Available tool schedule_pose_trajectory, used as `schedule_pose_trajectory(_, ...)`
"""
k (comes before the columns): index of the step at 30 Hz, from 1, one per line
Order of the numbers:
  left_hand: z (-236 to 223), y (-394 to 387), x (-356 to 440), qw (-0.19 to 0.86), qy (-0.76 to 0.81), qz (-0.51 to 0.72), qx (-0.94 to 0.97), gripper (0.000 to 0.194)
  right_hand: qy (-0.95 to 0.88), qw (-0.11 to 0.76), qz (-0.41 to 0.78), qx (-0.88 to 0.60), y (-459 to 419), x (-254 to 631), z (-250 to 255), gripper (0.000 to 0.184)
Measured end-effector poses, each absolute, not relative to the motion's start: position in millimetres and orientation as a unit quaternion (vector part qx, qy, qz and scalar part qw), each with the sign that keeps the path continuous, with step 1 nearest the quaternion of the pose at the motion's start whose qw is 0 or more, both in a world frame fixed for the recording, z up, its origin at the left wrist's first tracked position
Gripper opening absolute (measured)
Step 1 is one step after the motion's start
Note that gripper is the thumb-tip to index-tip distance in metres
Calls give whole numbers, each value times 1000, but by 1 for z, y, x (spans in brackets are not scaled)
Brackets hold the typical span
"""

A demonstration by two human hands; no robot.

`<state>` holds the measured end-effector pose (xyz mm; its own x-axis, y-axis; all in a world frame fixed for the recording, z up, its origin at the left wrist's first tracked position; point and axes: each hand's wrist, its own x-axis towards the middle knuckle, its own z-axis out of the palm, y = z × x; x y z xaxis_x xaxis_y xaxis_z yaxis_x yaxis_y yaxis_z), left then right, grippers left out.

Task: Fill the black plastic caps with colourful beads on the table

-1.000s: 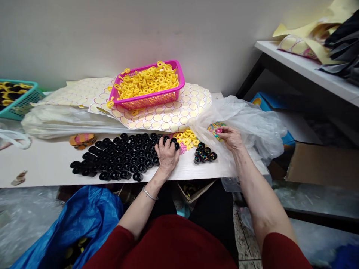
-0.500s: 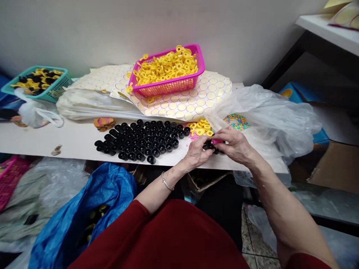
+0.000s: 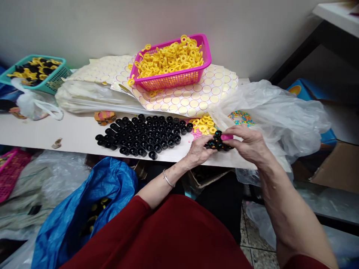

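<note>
My left hand [image 3: 198,152] rests on the white table [image 3: 75,134] with its fingertips pinched against a small cluster of filled black cups [image 3: 217,144]. My right hand [image 3: 246,144] curls over the same cluster from the right and pinches a small pink piece [image 3: 226,137] above it. A large patch of empty black cups [image 3: 143,135] stands in rows to the left of my hands. Loose yellow rings [image 3: 204,125] lie just behind the cluster. Coloured beads [image 3: 241,117] show inside a clear plastic bag [image 3: 277,112].
A pink basket [image 3: 174,76] of yellow rings sits on circle-printed sheets [image 3: 193,95] at the back. A teal basket [image 3: 36,73] stands far left. A blue bag [image 3: 92,201] hangs below the table edge. Boxes and a shelf stand to the right.
My left hand left the rows of empty cups and moved right to the small cluster. My right hand came out of the bag with a pink piece and joined it there.
</note>
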<state>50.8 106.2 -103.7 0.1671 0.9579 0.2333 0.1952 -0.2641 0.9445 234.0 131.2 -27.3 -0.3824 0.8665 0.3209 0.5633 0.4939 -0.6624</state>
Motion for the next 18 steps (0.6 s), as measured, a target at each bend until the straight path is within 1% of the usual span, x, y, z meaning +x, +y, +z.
schedule_pose_trajectory(1,-105,106,48,397,461,461,646,29,-745,372,285,-475,136,240,-34,11)
schedule_pose_trajectory(3,-108,106,43,366,498,447,647,27,-627,454,340,-534,149,254,-49,20)
schedule_pose_trajectory(5,-111,105,37,343,527,427,650,27,-542,492,306,-609,164,269,-64,24)
schedule_pose_trajectory(6,-112,105,34,338,535,415,654,28,-523,483,274,-646,171,277,-72,25)
schedule_pose_trajectory(8,-116,104,30,338,549,394,655,29,-520,435,222,-700,184,289,-83,24)
schedule_pose_trajectory(11,-123,101,24,342,578,365,644,32,-553,347,203,-729,195,302,-91,24)
schedule_pose_trajectory(15,-128,97,21,332,605,330,644,25,-618,207,164,-740,202,307,-89,19)
schedule_pose_trajectory(18,-128,98,25,336,594,321,657,18,-647,120,124,-743,205,304,-83,24)
